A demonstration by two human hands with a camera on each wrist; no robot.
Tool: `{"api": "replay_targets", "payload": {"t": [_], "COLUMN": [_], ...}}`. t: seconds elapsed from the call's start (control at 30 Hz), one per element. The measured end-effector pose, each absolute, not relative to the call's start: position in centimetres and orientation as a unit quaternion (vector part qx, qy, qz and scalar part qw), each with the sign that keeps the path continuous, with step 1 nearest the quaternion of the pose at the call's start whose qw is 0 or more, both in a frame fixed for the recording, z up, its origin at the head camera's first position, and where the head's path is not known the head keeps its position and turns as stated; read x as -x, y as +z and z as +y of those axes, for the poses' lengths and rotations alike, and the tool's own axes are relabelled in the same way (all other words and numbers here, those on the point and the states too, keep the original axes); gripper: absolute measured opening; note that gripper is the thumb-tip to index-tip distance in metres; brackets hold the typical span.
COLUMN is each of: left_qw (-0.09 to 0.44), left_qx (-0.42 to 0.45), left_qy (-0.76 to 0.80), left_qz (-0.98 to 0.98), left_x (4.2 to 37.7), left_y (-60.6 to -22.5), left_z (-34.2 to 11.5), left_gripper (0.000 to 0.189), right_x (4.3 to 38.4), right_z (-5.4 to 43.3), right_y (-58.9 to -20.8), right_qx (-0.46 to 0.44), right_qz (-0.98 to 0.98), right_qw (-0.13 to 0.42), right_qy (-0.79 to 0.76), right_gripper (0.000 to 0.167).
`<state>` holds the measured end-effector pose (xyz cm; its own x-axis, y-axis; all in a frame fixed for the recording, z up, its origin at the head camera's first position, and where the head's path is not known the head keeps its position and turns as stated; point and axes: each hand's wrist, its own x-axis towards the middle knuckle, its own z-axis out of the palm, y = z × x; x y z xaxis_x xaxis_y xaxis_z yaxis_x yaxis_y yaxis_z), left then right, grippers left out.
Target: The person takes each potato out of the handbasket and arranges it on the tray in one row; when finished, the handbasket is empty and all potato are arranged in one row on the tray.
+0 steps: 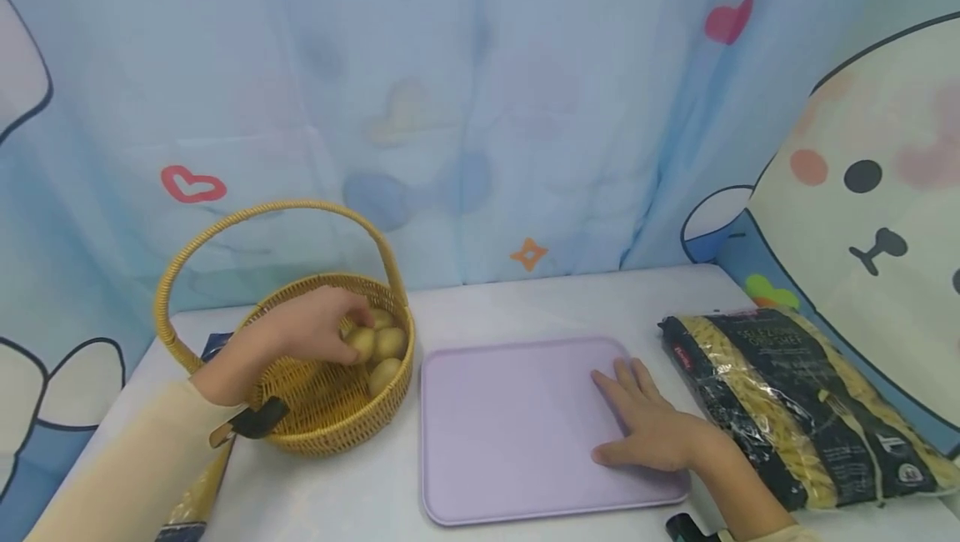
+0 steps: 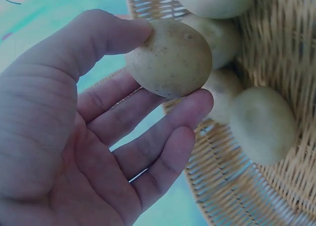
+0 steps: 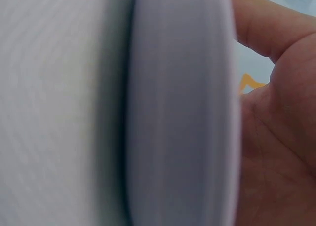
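Note:
My left hand [image 1: 318,327] reaches into a round wicker basket [image 1: 330,440] with a tall arched handle. Between thumb and fingertips it pinches a small pale-yellow potato [image 2: 170,58]. Other potatoes [image 2: 263,125] lie together against the basket's right inner wall. To the right, a flat lilac tray [image 1: 510,434] with a low rim lies on the white table. My right hand [image 1: 651,425] rests on the tray's right side with fingers spread. In the right wrist view the tray's edge [image 3: 182,107] covers part of that hand.
A large dark-and-clear bag of pasta [image 1: 795,400] lies right of the tray. Another bag [image 1: 198,492] is partly hidden behind the left forearm and the basket. A light blue patterned curtain [image 1: 480,108] hangs along the table's back edge.

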<state>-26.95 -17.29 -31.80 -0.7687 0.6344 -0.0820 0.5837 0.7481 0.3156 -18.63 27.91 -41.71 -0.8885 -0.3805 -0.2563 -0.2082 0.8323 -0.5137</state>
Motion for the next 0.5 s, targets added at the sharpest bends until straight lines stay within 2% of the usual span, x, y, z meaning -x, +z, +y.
{"api": "replay_targets", "payload": {"t": [0.5], "left_qw": [0.075], "left_qx": [-0.338], "left_qy": [0.151], "left_qz": [0.926], "left_x": [26.7], "left_y": [-30.0], "left_z": [-12.8], "left_gripper": [0.025], "right_x": [18.5], "right_z": [28.0], "right_y": [-41.9], "right_qx": [0.157], "right_qz": [0.943], "right_qw": [0.177], "right_qy": [-0.233], "right_gripper": [0.108]}}
